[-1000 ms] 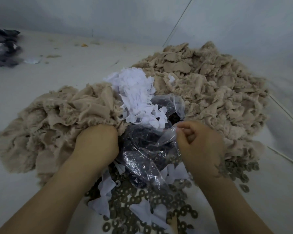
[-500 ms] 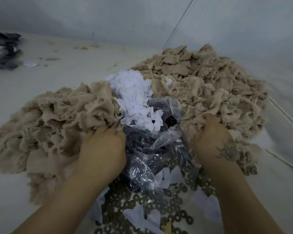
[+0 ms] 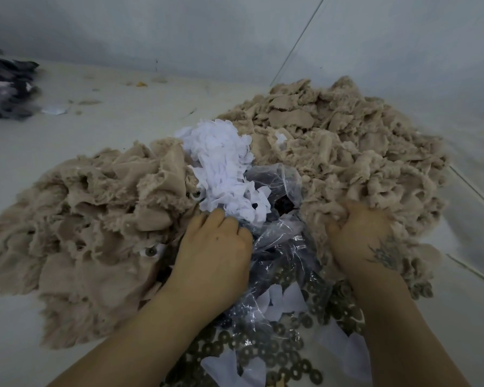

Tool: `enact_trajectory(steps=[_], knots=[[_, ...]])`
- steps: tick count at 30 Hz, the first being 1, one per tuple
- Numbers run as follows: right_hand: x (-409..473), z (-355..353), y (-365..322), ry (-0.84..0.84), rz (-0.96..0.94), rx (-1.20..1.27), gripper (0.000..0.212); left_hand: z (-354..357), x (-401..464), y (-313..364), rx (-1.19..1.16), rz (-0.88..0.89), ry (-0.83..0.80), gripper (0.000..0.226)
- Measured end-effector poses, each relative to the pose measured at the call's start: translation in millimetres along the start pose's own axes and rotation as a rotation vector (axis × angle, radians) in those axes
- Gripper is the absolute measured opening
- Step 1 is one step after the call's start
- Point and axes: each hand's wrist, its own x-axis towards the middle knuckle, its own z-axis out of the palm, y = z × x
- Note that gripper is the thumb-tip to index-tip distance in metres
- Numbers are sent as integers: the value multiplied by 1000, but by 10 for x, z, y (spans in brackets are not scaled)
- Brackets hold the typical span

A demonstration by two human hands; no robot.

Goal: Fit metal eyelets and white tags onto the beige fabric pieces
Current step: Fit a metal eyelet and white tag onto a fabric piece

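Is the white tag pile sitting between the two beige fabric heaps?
Yes, the white tag pile lies between the left beige heap and the right beige heap.

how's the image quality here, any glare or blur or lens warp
Head view: dim, flat bluish light, no hard shadows; glare streaks on the clear plastic bag; wide-angle bending toward the edges, where the dark fabric pile looks soft; left hand, right hand and the metal eyelets read fairly sharp.
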Motion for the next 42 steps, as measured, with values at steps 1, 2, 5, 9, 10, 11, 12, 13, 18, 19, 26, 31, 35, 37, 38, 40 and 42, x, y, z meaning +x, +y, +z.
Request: enact_trajectory(steps=[1,2,5,9,10,11,12,13,18,19,26,31,35,37,38,40,42], knots=[[21,12,21,23,-21,22,14,0,16,24,-2,10,-6,16],[37,24,40,87,-69,63,19,8,30,49,-7,25,-7,16],[2,-41,-22,320,-220,206,10,58,65,139,-110,40,11,10],[-154,-3,-135,369,-429,272,21,110,171,247,-467,-61,57,23],[-190,12,-155,348,-472,290,17,127,218,263,-567,-93,40,40],[-221,28,-174,324,-502,305,14,145,281,281,-649,-116,6,53],[-245,36,-190,295,-524,318,15,162,361,298,-705,-127,-25,58],[-260,38,-201,261,-541,341,18,176,445,316,-737,-124,-34,51],[-325,20,-231,177,-411,558,36,240,676,351,-915,-266,66,30],[-322,15,-219,125,-365,572,45,244,669,336,-964,-317,123,27],[-92,12,78,79,-166,155,11,252,400,92,-1094,-427,442,20],[-12,-48,135,-62,-64,58,30,257,254,-70,-1160,-429,525,19],[-224,-165,-106,269,-442,250,56,253,187,-38,-1495,-416,439,22],[-358,-193,-268,164,-623,476,58,244,181,-47,-1701,-386,432,24],[-407,-204,-323,38,-620,598,57,232,183,-64,-1787,-361,435,23],[-479,-192,-376,-186,-481,820,51,196,195,-102,-1936,-322,428,20],[-503,-185,-400,-280,-339,951,46,163,205,-128,-2073,-319,405,15]])
